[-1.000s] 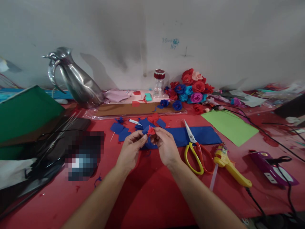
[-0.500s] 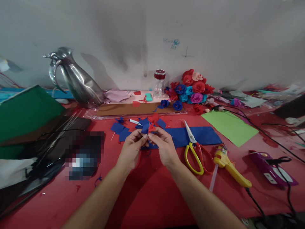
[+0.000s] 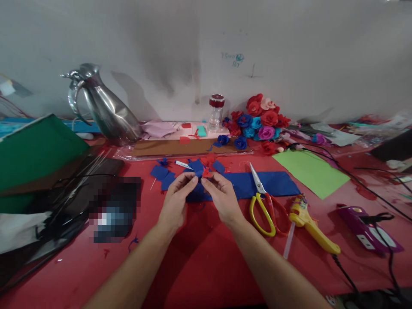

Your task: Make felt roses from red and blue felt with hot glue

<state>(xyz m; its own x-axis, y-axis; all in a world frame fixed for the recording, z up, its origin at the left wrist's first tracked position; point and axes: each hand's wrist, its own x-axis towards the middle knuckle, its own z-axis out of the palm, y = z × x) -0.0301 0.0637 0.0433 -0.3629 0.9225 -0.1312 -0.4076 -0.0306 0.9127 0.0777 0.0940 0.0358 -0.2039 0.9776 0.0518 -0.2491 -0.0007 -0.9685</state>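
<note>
The left hand (image 3: 175, 197) and the right hand (image 3: 222, 195) meet over the middle of the tabletop (image 3: 199, 262), almost touching at the fingertips. Each is closed to a pinch, thumb against bent fingers, and between them they hold a small bunch of blue and red paper (image 3: 205, 172). Its blue part sits on the left hand's side and its red part on the right hand's side; the fingers hide its lower part.

Just beyond the hands lie loose blue paper pieces (image 3: 159, 172), some red scraps (image 3: 209, 159) and a white pen (image 3: 183, 165). A long blue strip (image 3: 273, 183) reaches out to the right beneath the hands. Scissors (image 3: 260, 189) lie across it, blades together, yellow and red handles toward the near edge. To their right are a yellow glue gun (image 3: 304, 214) with a clear stick in it, and a green sheet (image 3: 312, 171) farther back. Two blue flowers (image 3: 240, 143) rest near a brown board (image 3: 161, 147), with a heap of colored paper flowers (image 3: 257, 120) behind, beside a red-lidded jar (image 3: 215, 118).
</note>
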